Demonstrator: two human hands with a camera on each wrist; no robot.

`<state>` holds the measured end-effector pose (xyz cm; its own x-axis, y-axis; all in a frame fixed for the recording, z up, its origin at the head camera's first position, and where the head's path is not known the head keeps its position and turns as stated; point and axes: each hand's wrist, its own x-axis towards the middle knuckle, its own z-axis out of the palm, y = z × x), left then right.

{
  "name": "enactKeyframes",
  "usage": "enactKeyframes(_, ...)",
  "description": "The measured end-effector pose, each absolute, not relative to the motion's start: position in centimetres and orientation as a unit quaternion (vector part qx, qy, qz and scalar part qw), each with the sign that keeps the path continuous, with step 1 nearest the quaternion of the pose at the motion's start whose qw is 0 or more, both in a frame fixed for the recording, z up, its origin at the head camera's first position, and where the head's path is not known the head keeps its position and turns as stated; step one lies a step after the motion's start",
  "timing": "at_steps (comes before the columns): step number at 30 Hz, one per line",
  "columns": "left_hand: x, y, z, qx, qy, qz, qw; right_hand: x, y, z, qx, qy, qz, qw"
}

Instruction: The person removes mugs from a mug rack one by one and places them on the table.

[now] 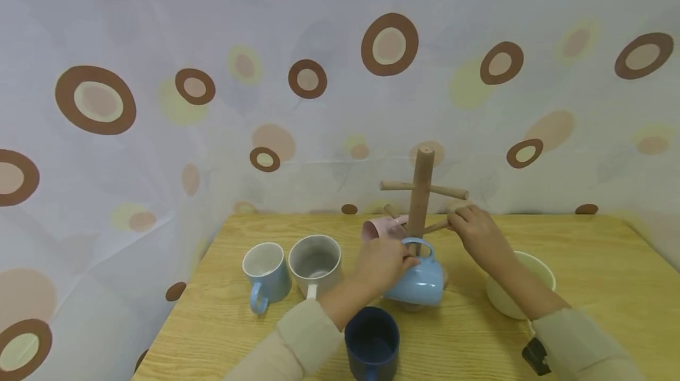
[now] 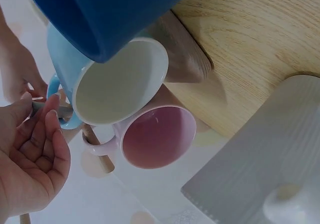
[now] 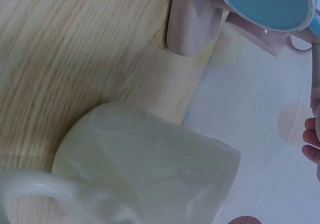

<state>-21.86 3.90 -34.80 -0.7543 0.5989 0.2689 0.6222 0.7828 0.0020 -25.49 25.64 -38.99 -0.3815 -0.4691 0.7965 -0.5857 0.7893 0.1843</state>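
Left hand: the left hand (image 1: pixel 383 263) has its fingers curled in, thumb and fingertips pinching the near peg (image 2: pixel 64 111) of the wooden mug stand (image 1: pixel 419 198).
Right hand: the right hand (image 1: pixel 475 233) is nearly closed, gripping the end of the right-hand peg (image 1: pixel 437 226) of that stand.
Hanging blue mug: the hanging blue mug (image 1: pixel 422 285) lies sideways in the air, handle up around the near peg, mouth to the left (its base shows in the right wrist view).
Pink mug: behind it, the pink mug (image 1: pixel 377 228) hangs by its handle on another low peg, mouth also leftward.
Upper pegs: bare, one on each side of the post.
Left of the stand: a standing blue mug (image 1: pixel 273 282), just beside a white mug (image 1: pixel 326 279), both upright.
Near edge: a navy mug (image 1: pixel 372 345), upright by the left forearm.
Right side: a cream mug (image 1: pixel 500 295), upright, partly behind the right forearm.
Table: pale wood grain (image 1: pixel 202 322).
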Motion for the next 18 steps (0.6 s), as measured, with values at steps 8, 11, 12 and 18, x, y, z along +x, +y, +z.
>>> enactKeyframes(8, -22.0, 4.8, -34.4, -0.33, -0.939, -0.046, 0.083, -26.2, 26.0, -38.7, 0.315, -0.84, 0.053, 0.439)
enactKeyframes(11, -21.9, 5.2, -34.3, -0.321, -0.943, -0.041, 0.072, -26.3, 26.1, -38.6, 0.313, -0.842, 0.056, 0.436)
enactKeyframes(12, -21.9, 5.4, -34.3, -0.318, -0.945, -0.038, 0.069, -26.4, 26.1, -38.5, 0.312, -0.843, 0.058, 0.434)
enactKeyframes(18, -21.7, 6.1, -34.3, -0.329, -0.94, -0.02, 0.082, -26.7, 26.2, -38.5, 0.304, -0.848, 0.058, 0.43)
